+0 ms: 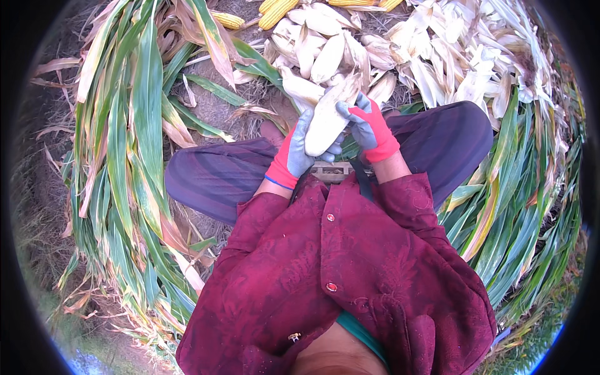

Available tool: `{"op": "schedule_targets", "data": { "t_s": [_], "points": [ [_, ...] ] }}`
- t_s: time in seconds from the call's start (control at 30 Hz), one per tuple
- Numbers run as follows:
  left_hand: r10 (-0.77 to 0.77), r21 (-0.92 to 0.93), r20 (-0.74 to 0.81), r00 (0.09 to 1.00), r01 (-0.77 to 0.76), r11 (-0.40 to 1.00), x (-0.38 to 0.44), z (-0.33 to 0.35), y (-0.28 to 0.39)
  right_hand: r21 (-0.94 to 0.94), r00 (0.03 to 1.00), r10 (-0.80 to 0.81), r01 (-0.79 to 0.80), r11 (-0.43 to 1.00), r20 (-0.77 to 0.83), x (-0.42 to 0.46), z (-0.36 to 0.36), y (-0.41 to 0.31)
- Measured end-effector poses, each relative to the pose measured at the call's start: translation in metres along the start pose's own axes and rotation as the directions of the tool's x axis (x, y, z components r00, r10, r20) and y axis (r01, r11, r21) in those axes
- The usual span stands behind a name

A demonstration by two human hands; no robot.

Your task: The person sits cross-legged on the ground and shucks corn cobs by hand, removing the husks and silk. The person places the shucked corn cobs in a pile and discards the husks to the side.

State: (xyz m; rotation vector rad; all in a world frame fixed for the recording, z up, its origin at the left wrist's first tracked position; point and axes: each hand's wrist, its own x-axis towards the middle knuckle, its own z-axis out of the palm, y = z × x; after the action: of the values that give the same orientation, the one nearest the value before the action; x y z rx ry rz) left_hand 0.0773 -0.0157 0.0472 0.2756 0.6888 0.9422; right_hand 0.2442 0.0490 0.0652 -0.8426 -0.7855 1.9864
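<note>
An ear of corn in its pale, dry husk (325, 124) lies aslant between my gloved hands, above my crossed legs. My left hand (302, 145), in a grey and red work glove, is wrapped around the lower end of the ear, with its fingers partly hidden underneath. In a matching glove, my right hand (363, 123) touches the upper right side of the husk with thumb and fingers; whether it grips the husk is hard to see. Just beyond the hands rests a heap of husked-over pale ears (328, 58). Several bare yellow cobs (277, 13) lie at the top edge.
Long green and browning corn stalks and leaves (145, 112) are piled along the left. More green leaves (506, 197) lie at the right, below a large heap of loose dry husks (468, 51). A small slatted object (332, 172) sits between my legs on the dry ground.
</note>
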Motion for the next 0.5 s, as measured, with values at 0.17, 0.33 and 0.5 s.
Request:
{"op": "schedule_targets", "data": {
  "t_s": [0.17, 0.33, 0.5],
  "points": [
    [0.123, 0.270, -0.105, 0.987, -0.091, 0.959, -0.004, -0.006, -0.001, -0.212, 0.990, -0.076, 0.049, 0.976, -0.123, 0.009, 0.007, 0.001],
    [0.564, 0.865, -0.184, 0.805, -0.140, 0.481, 0.011, -0.020, -0.006, -0.288, 0.976, -0.078, 0.016, 0.957, -0.203, 0.015, 0.001, 0.013],
    [0.653, 0.958, -0.132, 0.746, -0.074, 0.278, 0.019, -0.034, -0.013, -0.369, 0.962, -0.018, -0.087, 0.925, -0.273, 0.022, -0.012, 0.021]
  ]
}}
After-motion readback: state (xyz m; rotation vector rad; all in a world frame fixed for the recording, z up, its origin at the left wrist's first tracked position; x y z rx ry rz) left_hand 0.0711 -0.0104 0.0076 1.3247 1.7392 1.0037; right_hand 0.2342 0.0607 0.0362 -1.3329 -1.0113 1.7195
